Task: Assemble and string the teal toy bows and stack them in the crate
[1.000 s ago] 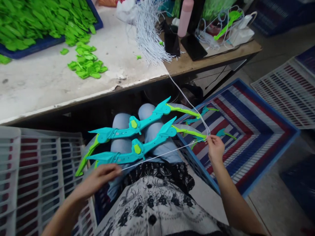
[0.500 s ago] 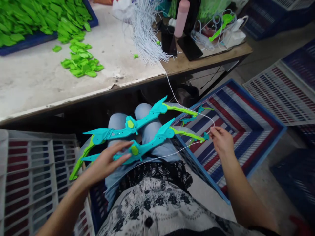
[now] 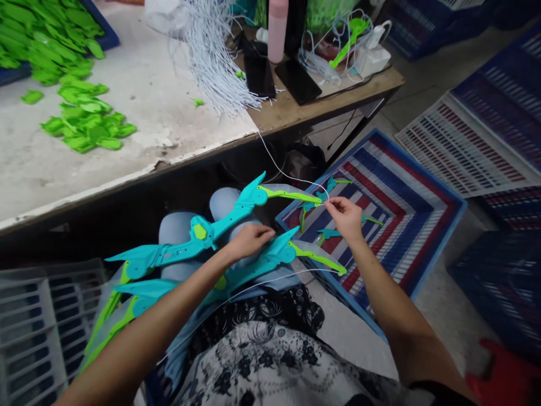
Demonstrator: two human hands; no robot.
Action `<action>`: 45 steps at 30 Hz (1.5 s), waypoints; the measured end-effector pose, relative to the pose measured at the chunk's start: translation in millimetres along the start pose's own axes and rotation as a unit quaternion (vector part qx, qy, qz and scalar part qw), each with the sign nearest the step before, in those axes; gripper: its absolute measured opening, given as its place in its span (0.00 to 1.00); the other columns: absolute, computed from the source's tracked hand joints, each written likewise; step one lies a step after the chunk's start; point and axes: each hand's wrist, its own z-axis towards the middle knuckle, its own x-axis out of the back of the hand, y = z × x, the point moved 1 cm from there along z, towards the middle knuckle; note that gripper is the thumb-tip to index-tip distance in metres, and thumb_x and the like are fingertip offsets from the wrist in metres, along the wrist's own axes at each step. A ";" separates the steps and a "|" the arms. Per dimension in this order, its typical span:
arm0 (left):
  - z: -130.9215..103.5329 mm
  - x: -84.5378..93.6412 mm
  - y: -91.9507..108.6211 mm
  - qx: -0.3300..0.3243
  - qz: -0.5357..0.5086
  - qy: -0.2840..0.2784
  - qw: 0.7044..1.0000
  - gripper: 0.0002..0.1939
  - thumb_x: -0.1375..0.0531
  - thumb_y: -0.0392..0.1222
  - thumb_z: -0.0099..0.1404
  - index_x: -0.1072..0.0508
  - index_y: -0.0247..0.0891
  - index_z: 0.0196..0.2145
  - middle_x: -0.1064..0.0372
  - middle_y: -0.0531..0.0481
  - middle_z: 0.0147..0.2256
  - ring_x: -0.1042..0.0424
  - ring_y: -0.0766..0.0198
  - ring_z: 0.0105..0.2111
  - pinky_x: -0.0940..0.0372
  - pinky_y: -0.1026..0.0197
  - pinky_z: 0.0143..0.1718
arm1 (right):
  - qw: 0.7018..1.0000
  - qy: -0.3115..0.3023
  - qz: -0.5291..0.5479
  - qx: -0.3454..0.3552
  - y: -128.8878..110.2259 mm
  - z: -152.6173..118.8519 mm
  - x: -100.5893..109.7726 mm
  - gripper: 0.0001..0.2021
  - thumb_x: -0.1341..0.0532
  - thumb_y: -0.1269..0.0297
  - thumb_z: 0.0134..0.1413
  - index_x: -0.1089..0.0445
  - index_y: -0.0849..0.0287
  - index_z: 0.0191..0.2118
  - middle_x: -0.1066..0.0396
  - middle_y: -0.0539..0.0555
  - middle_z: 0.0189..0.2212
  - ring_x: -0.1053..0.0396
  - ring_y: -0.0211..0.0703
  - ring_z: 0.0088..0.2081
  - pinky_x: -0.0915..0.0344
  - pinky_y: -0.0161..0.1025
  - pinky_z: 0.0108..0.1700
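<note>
Two turquoise-and-lime toy bows lie across my lap: a far bow (image 3: 230,219) and a near bow (image 3: 270,259). My right hand (image 3: 345,219) pinches a white string (image 3: 282,171) right at the green tip of the far bow. That string runs back to the table edge. Over the near bow, my left hand (image 3: 250,241) has its fingers pressed together; what they hold, if anything, is too small to make out. A second white string (image 3: 270,277) stretches along the near bow from its green tip, passing under my left forearm.
A blue-rimmed crate (image 3: 422,270) with a striped lining holds several bow pieces at my right. On the table (image 3: 139,73) are loose green pieces (image 3: 91,127), a bundle of white strings (image 3: 215,62), two phones and a pink bottle (image 3: 277,31). A white crate (image 3: 46,316) stands left.
My right hand has moved from the near bow's tip to the far bow's tip with the string. My left hand has shifted right along the near bow, its fingers now closed together.
</note>
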 end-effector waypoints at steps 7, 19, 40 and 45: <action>69.6 -29.1 9.4 0.095 -0.220 0.043 0.970 0.12 0.44 0.36 0.61 0.26 0.30 0.41 0.27 0.45 0.32 0.30 0.65 0.30 0.36 0.65 0.32 | 0.981 -0.020 -0.148 0.126 4.5 2.0 -5.1 0.08 0.42 0.61 0.53 0.29 0.58 0.30 0.30 0.51 0.25 0.35 0.39 0.26 0.38 0.37 0.32; 116.1 -69.9 31.0 0.126 -0.475 -0.049 0.870 0.07 0.44 0.28 0.63 0.28 0.29 0.38 0.28 0.47 0.26 0.30 0.69 0.23 0.35 0.65 0.30 | 0.946 -0.065 -0.233 0.216 -7.1 3.3 -0.9 0.08 0.45 0.63 0.58 0.30 0.57 0.32 0.29 0.53 0.29 0.33 0.44 0.34 0.37 0.41 0.39; -34.3 50.3 12.0 -0.010 -0.418 0.085 0.904 0.06 0.41 0.42 0.60 0.30 0.38 0.28 0.28 0.47 0.45 0.31 0.54 0.48 0.35 0.50 0.48 | 0.965 -0.101 -0.161 0.179 22.2 1.8 -6.2 0.32 0.41 0.56 0.55 0.49 0.56 0.63 0.27 0.56 0.43 0.30 0.45 0.40 0.33 0.43 0.44; -167.4 118.1 -1.5 -0.075 -0.532 0.443 0.717 0.10 0.46 0.35 0.61 0.34 0.41 0.22 0.31 0.61 0.22 0.29 0.67 0.34 0.35 0.53 0.51 | 0.965 -0.082 -0.179 0.172 21.7 2.9 -6.4 0.38 0.40 0.54 0.53 0.55 0.58 0.65 0.27 0.56 0.41 0.30 0.44 0.35 0.32 0.42 0.40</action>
